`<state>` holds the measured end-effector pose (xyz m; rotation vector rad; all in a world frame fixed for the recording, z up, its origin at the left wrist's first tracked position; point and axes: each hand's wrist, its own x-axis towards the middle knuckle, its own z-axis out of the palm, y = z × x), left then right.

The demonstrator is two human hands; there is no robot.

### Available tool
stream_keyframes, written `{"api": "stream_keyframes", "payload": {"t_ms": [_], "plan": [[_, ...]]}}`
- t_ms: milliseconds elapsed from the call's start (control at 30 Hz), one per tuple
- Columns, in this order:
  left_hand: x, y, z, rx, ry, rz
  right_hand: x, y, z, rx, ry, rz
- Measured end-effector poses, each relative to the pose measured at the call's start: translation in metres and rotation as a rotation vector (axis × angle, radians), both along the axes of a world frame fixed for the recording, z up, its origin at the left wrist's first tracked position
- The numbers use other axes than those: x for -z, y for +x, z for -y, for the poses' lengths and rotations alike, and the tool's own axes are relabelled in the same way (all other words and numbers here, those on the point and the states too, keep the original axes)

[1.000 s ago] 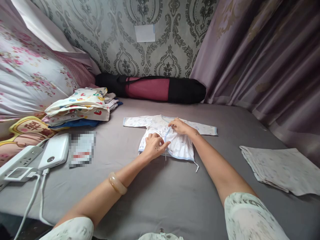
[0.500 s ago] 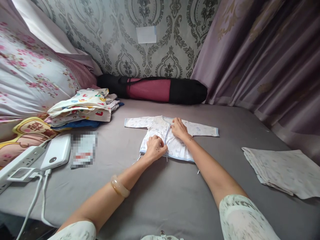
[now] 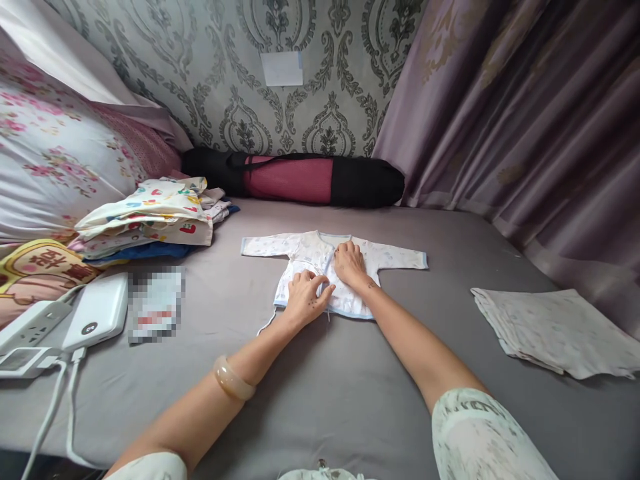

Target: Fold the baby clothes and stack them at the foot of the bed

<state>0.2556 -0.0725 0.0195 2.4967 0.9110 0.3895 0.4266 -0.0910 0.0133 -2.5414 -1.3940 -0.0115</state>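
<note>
A small white baby shirt (image 3: 390, 255) with pale blue trim lies spread flat on the grey bed sheet (image 3: 320, 387), sleeves out to both sides. My left hand (image 3: 306, 297) rests on its lower front, fingers flat and slightly apart. Just above it my right hand (image 3: 349, 263) presses on the chest near the front opening, fingers stretched out. Thin tie strings trail off the hem at the lower left. A pale bangle (image 3: 233, 378) circles my left wrist.
A stack of folded printed clothes (image 3: 150, 217) sits at the left, beside a floral pillow (image 3: 55, 167). A white power bank (image 3: 95, 312), power strip (image 3: 27, 327) and cables lie near the left edge. A folded cloth (image 3: 555, 330) lies right. A black-and-red rolled bag (image 3: 295, 179) lines the wall; purple curtain (image 3: 525, 120) at right.
My right hand has let go of the shirt's front edge and laid flat on the chest. My left hand has opened from a pinch and settled flat on the lower front.
</note>
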Motion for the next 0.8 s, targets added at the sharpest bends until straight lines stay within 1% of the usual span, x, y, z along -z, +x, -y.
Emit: {"api": "stream_keyframes", "payload": {"t_ms": [67, 133, 200, 267, 333, 400, 567, 667, 800], "plan": [[0.001, -0.001, 0.002, 0.034, 0.091, 0.009, -0.004, 0.001, 0.008, -0.065, -0.041, -0.045], [0.001, -0.001, 0.004, 0.095, 0.209, 0.012, -0.006, 0.005, 0.014, -0.106, -0.052, -0.082], [0.003, -0.002, 0.005, 0.161, 0.301, 0.009, -0.007, 0.01, 0.017, -0.091, -0.047, -0.085], [0.006, -0.001, 0.006, 0.207, 0.327, -0.026, -0.006, 0.017, 0.015, -0.041, -0.067, -0.079], [0.008, -0.001, 0.006, 0.232, 0.3, -0.09, -0.003, 0.023, 0.011, -0.001, -0.115, -0.087], [0.011, 0.0, 0.006, 0.231, 0.265, -0.157, 0.0, 0.027, 0.006, 0.005, -0.149, -0.087], [0.014, 0.003, 0.007, 0.216, 0.249, -0.252, 0.009, 0.028, 0.002, -0.003, -0.144, -0.041], [0.01, 0.005, 0.005, 0.22, 0.208, -0.294, 0.01, 0.029, 0.002, -0.004, -0.122, -0.049], [-0.003, 0.001, -0.002, 0.268, 0.096, -0.327, 0.003, 0.028, 0.008, -0.034, -0.088, -0.112]]}}
